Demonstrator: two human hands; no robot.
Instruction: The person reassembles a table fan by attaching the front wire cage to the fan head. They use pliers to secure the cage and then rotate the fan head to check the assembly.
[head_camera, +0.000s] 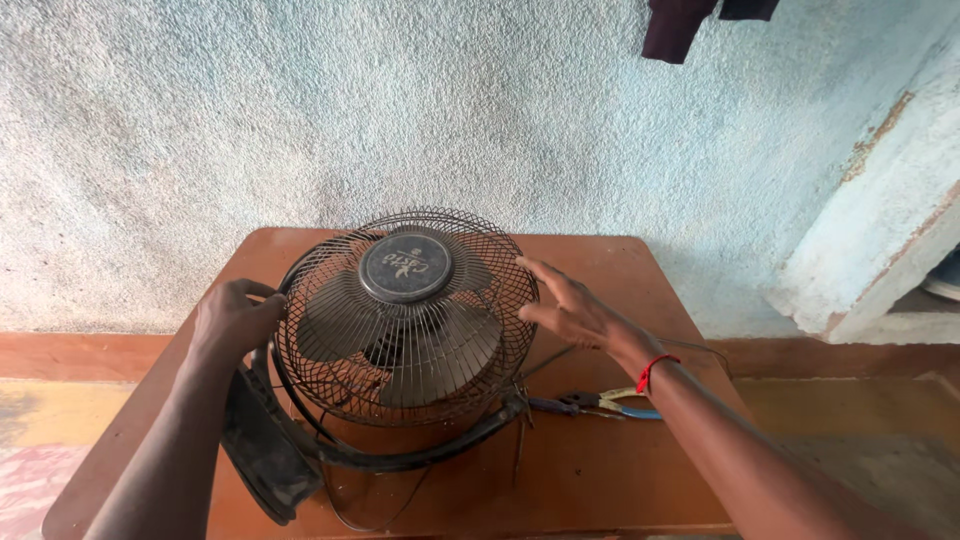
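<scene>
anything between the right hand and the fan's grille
Nothing visible. The right hand is open at the right rim of the fan's wire grille, fingertips at or just short of the wires. The left hand grips the opposite rim. The pliers lie lower, aside.

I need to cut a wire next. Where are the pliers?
In the head view, the pliers lie on the table, right of the fan, under the right hand's wrist.

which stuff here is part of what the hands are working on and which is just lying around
In hand:
fan, its wire grille gripped at the left rim by the left hand
right hand, open at the grille's right edge

Lying about:
pliers on the table
dark cloth hanging on the wall
</scene>
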